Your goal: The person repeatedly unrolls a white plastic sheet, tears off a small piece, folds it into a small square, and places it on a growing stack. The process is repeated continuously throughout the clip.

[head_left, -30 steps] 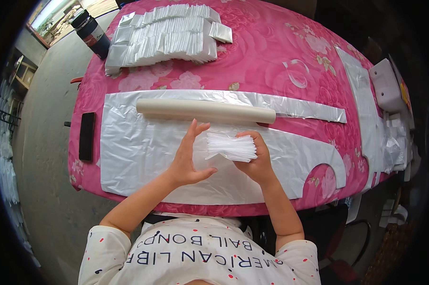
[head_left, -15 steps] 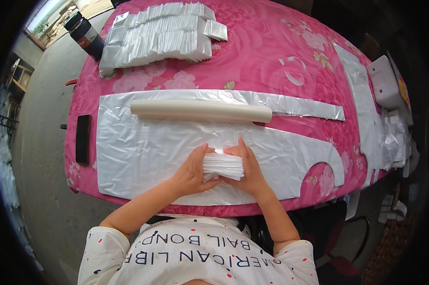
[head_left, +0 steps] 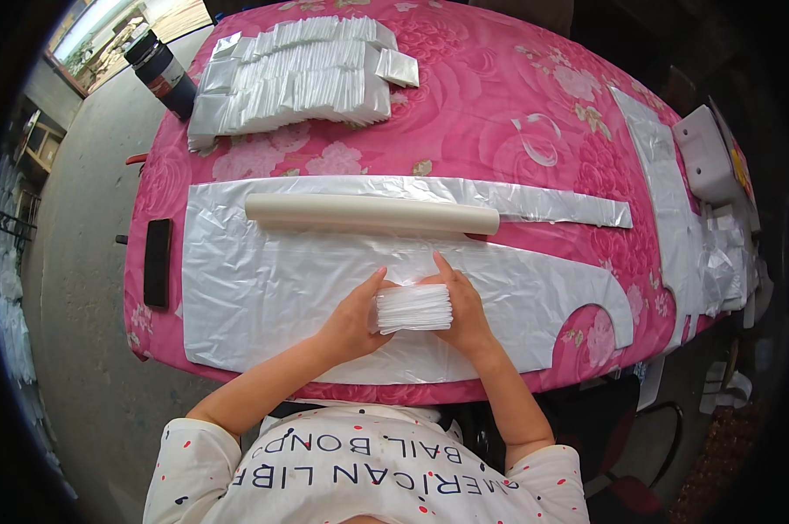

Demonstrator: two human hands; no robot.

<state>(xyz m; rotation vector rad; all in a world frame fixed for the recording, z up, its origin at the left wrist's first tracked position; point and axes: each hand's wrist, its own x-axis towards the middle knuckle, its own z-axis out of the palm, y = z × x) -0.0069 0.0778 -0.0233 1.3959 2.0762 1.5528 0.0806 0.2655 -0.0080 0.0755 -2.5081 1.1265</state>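
Between my two hands sits a thick stack of folded white plastic bags [head_left: 414, 309], its layered edges facing me. My left hand [head_left: 352, 319] is closed on the stack's left end, and my right hand [head_left: 466, 316] grips its right end with the thumb or a finger pointing away from me. Under both hands lies a flat white plastic carrier bag [head_left: 263, 306] with a curved cut-out at its right. A pale roller-like tube [head_left: 368, 213] rests across the bag's far half, beyond my hands. What the palms press against is hidden.
Many folded bags [head_left: 289, 83] stand in rows at the far left, beside a dark bottle [head_left: 160, 77]. A black phone [head_left: 157, 265] lies near the left edge of the pink floral tablecloth [head_left: 473, 96]. More flat bags [head_left: 652, 157] and a white box [head_left: 707, 157] occupy the right.
The stack now looks more even, with its edges squared between my hands. My fingers under its near side have drawn back to the ends. The view has shifted slightly.
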